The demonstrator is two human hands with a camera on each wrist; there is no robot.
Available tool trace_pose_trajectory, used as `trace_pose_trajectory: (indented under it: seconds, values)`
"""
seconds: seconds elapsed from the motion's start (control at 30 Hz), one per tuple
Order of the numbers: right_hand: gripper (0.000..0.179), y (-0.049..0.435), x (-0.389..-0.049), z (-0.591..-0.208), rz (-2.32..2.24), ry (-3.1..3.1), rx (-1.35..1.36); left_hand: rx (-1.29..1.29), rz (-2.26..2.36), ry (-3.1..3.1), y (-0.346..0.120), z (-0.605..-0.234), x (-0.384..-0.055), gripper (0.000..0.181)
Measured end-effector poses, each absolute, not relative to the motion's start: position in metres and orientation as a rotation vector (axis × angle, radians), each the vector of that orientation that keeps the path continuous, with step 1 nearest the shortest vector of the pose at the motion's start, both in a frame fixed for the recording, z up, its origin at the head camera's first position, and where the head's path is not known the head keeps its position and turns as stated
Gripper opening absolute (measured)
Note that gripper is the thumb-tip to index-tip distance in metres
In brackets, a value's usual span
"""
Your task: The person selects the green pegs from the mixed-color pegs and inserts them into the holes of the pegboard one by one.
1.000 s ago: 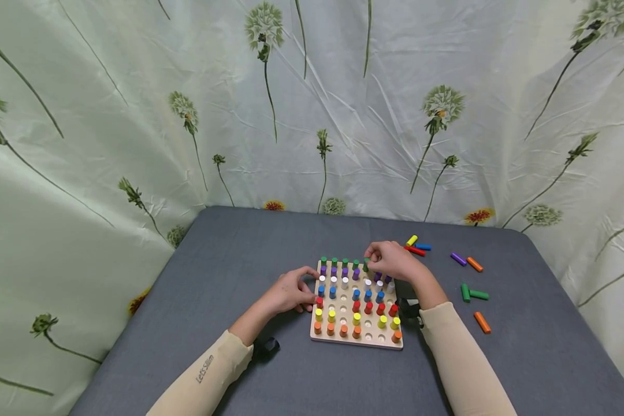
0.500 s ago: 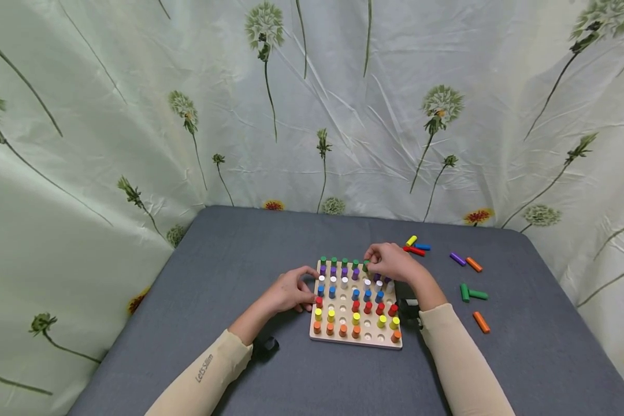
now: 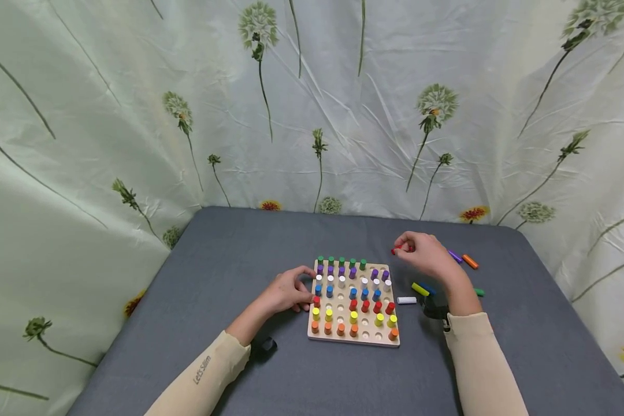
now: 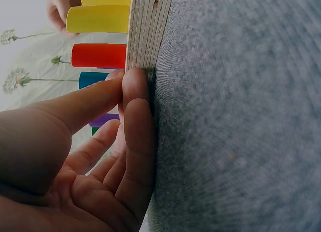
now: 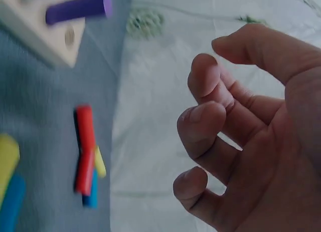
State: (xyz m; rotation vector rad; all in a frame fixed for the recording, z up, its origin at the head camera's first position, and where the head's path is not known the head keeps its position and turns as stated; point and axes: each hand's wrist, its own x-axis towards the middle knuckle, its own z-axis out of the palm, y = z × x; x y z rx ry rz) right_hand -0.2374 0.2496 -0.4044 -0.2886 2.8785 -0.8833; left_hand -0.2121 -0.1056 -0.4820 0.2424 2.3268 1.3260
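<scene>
A square wooden pegboard [image 3: 353, 341] holds rows of coloured pegs, with a green peg [image 3: 362, 264] as the rightmost of the back row. At the board's left edge my left hand [image 3: 288, 290] holds on; the left wrist view shows its fingers [image 4: 139, 142] curled against the wooden side. My right hand [image 3: 429, 254] is beyond the board's back right corner, over loose red pegs. In the right wrist view its bent fingers [image 5: 200, 122] and thumb are apart with nothing between them. Two red pegs [image 5: 85, 127] lie on the table there, beside yellow and blue ones.
Right of the board lie a white peg [image 3: 407, 300] and a yellow peg [image 3: 420, 289] with a blue one. Purple [image 3: 455, 256] and orange [image 3: 470, 262] pegs lie farther back. A green peg [image 3: 479, 292] shows past the right wrist. A flowered curtain [image 3: 291, 115] hangs behind the table.
My right hand has let go of the green peg in the back row and moved right to the loose red pegs. White, yellow and blue pegs beside the board are uncovered. My left hand stays put.
</scene>
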Motion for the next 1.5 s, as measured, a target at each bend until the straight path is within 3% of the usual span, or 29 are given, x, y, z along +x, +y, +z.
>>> trace_pose_trajectory:
  seconds: [0.5,1.5]
  values:
    - [0.032,0.314,-0.214,-0.388,-0.915,2.896,-0.092,0.229,1.316,2.343,-0.108,-0.481,-0.212,0.045]
    - [0.031,0.358,-0.213,-0.411,-0.583,2.644,0.082,0.228,1.315,2.344,-0.106,-0.483,-0.213,0.044]
